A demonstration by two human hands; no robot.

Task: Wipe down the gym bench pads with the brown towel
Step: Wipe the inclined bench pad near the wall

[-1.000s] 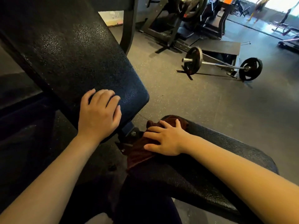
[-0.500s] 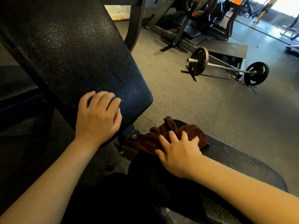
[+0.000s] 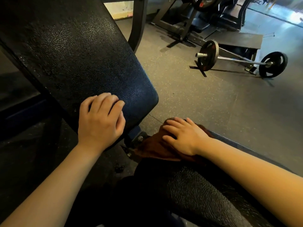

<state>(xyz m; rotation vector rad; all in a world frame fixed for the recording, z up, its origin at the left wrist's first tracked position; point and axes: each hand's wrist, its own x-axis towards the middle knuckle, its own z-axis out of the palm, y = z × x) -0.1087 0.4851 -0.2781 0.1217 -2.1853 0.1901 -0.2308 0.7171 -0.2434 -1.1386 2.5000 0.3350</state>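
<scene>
The brown towel (image 3: 154, 149) lies bunched on the far end of the black seat pad (image 3: 196, 190), next to the hinge bolt. My right hand (image 3: 183, 136) lies flat on the towel with fingers spread, pressing it onto the pad. The inclined black back pad (image 3: 78, 59) rises to the upper left. My left hand (image 3: 100, 122) rests on its lower end, fingers loosely bent over the pad surface, holding nothing.
A barbell with two plates (image 3: 208, 56) lies on the grey rubber floor (image 3: 205, 104) to the right. Black machine frames (image 3: 185, 22) stand behind it. A dark upright post (image 3: 137, 23) rises just behind the back pad.
My right hand has slid the towel along the seat pad, first toward me and to the right, then back toward the hinge. My left hand has stayed on the back pad.
</scene>
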